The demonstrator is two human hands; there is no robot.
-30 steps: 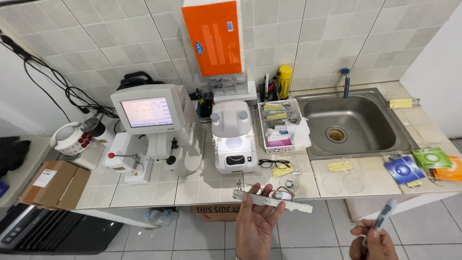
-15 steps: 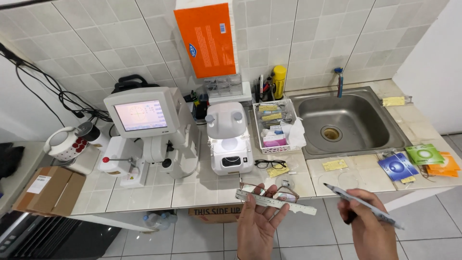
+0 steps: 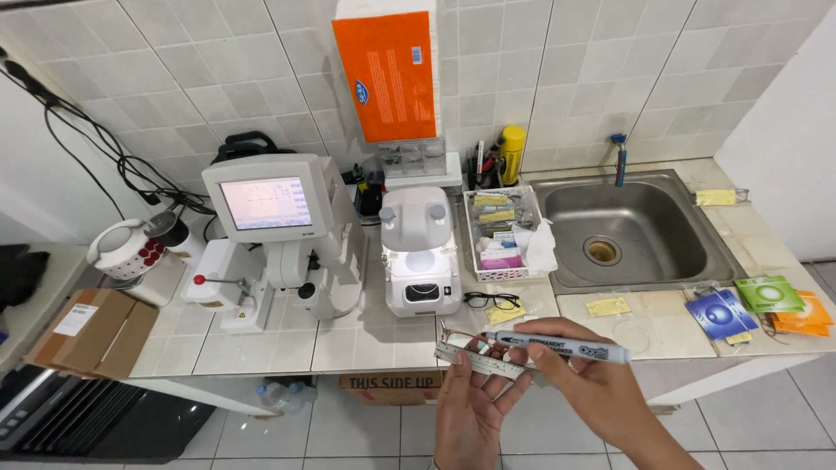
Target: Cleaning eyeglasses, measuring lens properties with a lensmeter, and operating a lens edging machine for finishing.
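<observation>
My left hand [image 3: 471,411] holds a thin clear ruler [image 3: 470,359] together with a pair of wire-framed glasses [image 3: 461,339] low in the head view, in front of the counter edge. My right hand [image 3: 590,390] grips a grey marker pen [image 3: 557,347], lying level with its tip pointing left at the glasses and ruler. Both hands meet just below the tiled counter [image 3: 366,344].
On the counter stand a lens machine with a lit screen [image 3: 270,204], a small white device [image 3: 421,252], a white basket [image 3: 507,228], black-framed glasses [image 3: 490,300] and a steel sink [image 3: 631,228]. Coloured packets [image 3: 756,305] lie right; a cardboard box [image 3: 91,335] sits left.
My right hand has risen from the lower right and brought the marker across to the ruler and glasses. The left hand has stayed about where it was.
</observation>
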